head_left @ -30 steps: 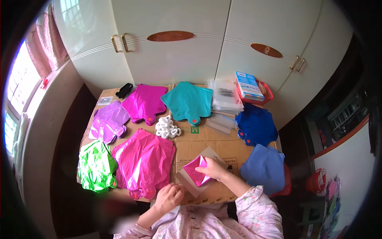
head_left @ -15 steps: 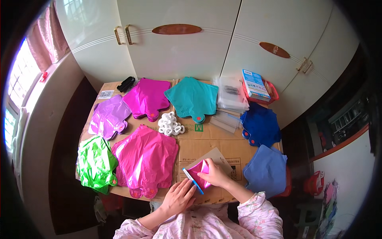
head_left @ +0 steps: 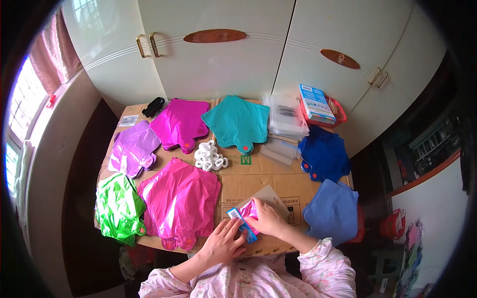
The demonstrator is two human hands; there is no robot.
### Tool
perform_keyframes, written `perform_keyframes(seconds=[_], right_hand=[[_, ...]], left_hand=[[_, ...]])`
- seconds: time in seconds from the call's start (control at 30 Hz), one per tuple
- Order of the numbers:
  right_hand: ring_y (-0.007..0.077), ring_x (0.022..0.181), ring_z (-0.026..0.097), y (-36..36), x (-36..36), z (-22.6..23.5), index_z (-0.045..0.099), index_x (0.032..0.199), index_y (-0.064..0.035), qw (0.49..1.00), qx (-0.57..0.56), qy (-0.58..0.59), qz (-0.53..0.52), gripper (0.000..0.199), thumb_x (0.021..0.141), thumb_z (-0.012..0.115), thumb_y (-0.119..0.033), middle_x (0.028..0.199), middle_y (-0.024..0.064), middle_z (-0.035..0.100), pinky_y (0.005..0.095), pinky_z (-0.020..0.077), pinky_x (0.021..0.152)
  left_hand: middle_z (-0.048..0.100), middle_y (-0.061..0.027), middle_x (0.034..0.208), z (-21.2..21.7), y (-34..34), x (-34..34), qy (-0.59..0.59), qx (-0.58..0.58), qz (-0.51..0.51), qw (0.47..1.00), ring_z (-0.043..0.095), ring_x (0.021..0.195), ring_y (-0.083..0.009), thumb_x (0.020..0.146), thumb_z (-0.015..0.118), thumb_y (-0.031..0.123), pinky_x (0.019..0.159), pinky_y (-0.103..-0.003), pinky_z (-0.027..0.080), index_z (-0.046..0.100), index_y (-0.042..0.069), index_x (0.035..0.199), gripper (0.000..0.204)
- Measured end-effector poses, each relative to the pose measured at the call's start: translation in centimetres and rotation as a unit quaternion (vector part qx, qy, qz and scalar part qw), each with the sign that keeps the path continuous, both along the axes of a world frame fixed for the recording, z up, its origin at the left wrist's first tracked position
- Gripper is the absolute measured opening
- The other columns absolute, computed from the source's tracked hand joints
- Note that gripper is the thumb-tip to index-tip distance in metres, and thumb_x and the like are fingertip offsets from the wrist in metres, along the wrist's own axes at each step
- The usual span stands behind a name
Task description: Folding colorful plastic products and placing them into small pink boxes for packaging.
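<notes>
A small packet (head_left: pixel 244 220) with a pink folded foil balloon inside and a blue header strip lies at the near edge of the cardboard-covered table (head_left: pixel 258 181). My right hand (head_left: pixel 266 218) presses down on its pink part. My left hand (head_left: pixel 224 242) pinches the blue strip end from the near left. A grey card (head_left: pixel 268 194) lies under the packet.
Flat foil balloons lie in piles: hot pink (head_left: pixel 180 201), green (head_left: pixel 117 208), lilac (head_left: pixel 133 148), magenta (head_left: pixel 181 123), teal (head_left: pixel 237 122), dark blue (head_left: pixel 323 153), light blue (head_left: pixel 334 211). White ribbon rolls (head_left: pixel 209 156) sit mid-table. Clear bags (head_left: pixel 285 119) and a red basket (head_left: pixel 320 105) stand at the back.
My left hand has come up from the table's near edge to the packet and taken its blue end. My right hand has stayed on the pink part.
</notes>
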State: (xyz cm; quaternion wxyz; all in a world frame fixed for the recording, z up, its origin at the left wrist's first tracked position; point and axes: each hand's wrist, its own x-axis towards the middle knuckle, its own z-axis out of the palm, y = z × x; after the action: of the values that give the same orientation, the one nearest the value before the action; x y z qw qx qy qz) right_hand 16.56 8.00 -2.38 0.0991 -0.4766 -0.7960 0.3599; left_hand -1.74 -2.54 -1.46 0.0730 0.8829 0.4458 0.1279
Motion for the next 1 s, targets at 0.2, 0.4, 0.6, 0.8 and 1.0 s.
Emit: perform_keyframes(seconds=[0.2,0.4,0.6,0.8,1.0], right_hand=[[0.0264,0.138,0.028,4.1,4.2,1.5,0.041,0.140,-0.0182,0.903,0.276,-0.086,0.317,0.062,0.087,0.059,-0.042,0.147,0.0023,0.037,0.0467,0.0308,0.107],[0.0300,0.141,0.022,4.7,5.0,-0.1,0.031,0.146,-0.0215,0.888,0.270,-0.125,0.352,0.080,0.079,0.055,-0.057,0.151,-0.0020,0.031,0.0476,0.0217,0.113],[0.0306,0.142,0.021,4.7,4.9,0.0,0.027,0.148,-0.0220,0.883,0.257,-0.148,0.364,0.088,0.075,0.058,-0.061,0.152,-0.0017,0.030,0.0478,0.0183,0.115],[0.0302,0.142,0.020,5.3,4.0,1.1,0.025,0.148,-0.0225,0.864,0.277,-0.159,0.388,0.096,0.070,0.060,-0.066,0.152,-0.0002,0.030,0.0493,0.0166,0.115],[0.0309,0.137,0.030,8.0,0.4,2.0,0.046,0.137,-0.0192,0.880,0.296,-0.070,0.365,0.071,0.076,0.065,-0.052,0.146,0.0049,0.038,0.0490,0.0255,0.109]], left_hand=[[0.046,-0.0241,0.128,-0.2,0.4,-0.3,0.013,0.009,-0.023,1.000,0.043,0.123,-0.0396,0.085,0.057,0.049,0.103,-0.052,0.034,0.052,0.009,0.119,0.053],[0.044,-0.0223,0.130,0.4,0.8,-0.4,0.020,0.004,-0.033,0.999,0.039,0.127,-0.0402,0.084,0.056,0.053,0.104,-0.053,0.032,0.052,0.013,0.120,0.054],[0.040,-0.0188,0.137,1.2,1.1,-1.1,0.047,-0.006,-0.042,0.998,0.036,0.130,-0.0397,0.085,0.053,0.057,0.102,-0.055,0.032,0.049,0.020,0.129,0.058],[0.038,-0.0167,0.141,0.6,0.2,-0.9,0.074,-0.010,-0.026,0.997,0.035,0.131,-0.0389,0.082,0.051,0.064,0.099,-0.054,0.033,0.041,0.028,0.140,0.068],[0.038,-0.0227,0.141,0.4,-1.9,1.3,0.072,-0.012,0.020,0.997,0.037,0.129,-0.0457,0.078,0.049,0.072,0.103,-0.057,0.031,0.035,0.026,0.144,0.082]])
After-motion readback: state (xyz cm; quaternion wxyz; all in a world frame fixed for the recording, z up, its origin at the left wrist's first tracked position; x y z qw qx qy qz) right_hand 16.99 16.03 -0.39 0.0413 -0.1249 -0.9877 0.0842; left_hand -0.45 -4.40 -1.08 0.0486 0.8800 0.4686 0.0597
